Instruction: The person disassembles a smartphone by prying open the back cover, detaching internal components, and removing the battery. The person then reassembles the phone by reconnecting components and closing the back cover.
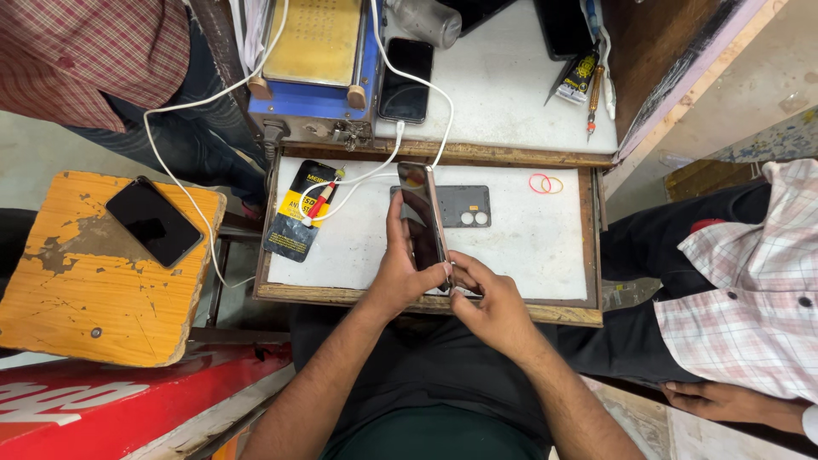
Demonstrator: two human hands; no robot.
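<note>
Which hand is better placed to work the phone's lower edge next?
Probably the right hand: its fingers already touch the lower edge of the phone, while the left hand is wrapped around the body, steadying it.

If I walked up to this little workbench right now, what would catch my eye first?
Probably the smartphone held on edge over the white tray, gripped by the left hand while the right hand works at its lower end. Next, the white cables looping leftward, and the dark phone lying on the worn orange stool at left.
</note>
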